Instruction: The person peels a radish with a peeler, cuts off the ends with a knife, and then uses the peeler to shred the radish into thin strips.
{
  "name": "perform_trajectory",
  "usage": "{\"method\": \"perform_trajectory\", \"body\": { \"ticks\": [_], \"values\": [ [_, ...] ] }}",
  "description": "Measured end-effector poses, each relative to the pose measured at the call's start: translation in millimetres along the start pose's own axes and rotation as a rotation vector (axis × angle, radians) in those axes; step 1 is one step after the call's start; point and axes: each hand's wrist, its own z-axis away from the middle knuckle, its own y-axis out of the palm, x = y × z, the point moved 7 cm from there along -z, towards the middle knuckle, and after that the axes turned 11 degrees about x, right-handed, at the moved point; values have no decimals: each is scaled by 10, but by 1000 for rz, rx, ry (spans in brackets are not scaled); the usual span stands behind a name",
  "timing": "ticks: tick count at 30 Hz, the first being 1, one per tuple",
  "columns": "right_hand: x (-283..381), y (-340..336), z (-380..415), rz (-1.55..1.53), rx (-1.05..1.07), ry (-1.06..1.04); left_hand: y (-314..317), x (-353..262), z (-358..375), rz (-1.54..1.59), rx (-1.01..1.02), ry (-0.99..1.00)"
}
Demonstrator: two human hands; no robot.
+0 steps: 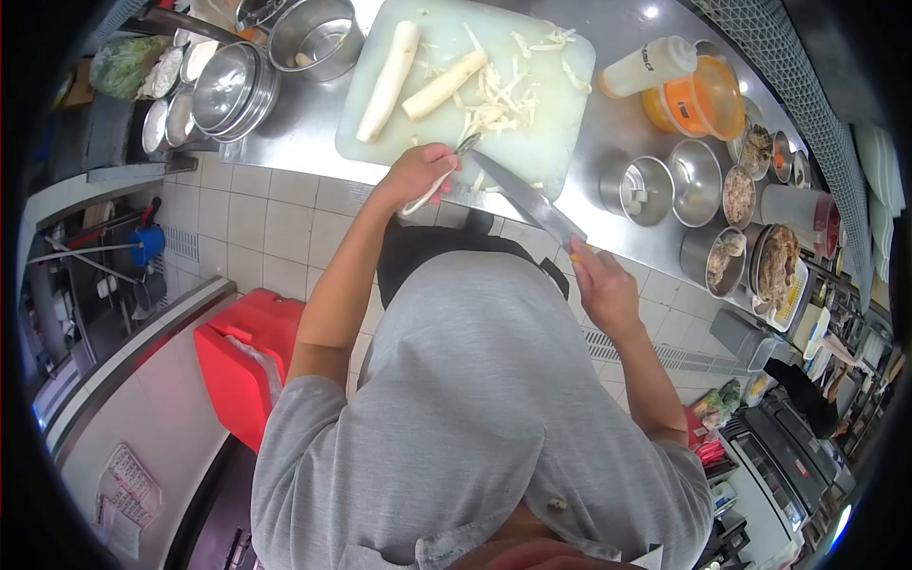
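My left hand (416, 174) grips a white-handled peeler (432, 190) at the near edge of a pale green cutting board (556, 142). My right hand (603, 288) holds a long knife (527, 201) by its handle. The blade points up and left, and its tip meets the peeler's metal head. Two peeled white roots lie on the board, a long one (389, 81) on the left and a shorter one (445, 85) beside it. A heap of white peelings (494, 106) lies to their right.
On the steel counter (304, 133) stand stacked metal bowls (233, 90), a pot (318, 38), a squeeze bottle (646, 66), an orange tub (703, 100) and several metal containers of food (736, 195). A red bin (242, 361) sits on the tiled floor at left.
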Motion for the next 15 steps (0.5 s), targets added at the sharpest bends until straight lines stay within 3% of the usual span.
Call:
{"method": "perform_trajectory", "body": {
  "ticks": [15],
  "values": [
    [151, 7, 9, 143, 148, 15, -12, 88, -48, 50, -2, 27]
  ]
}}
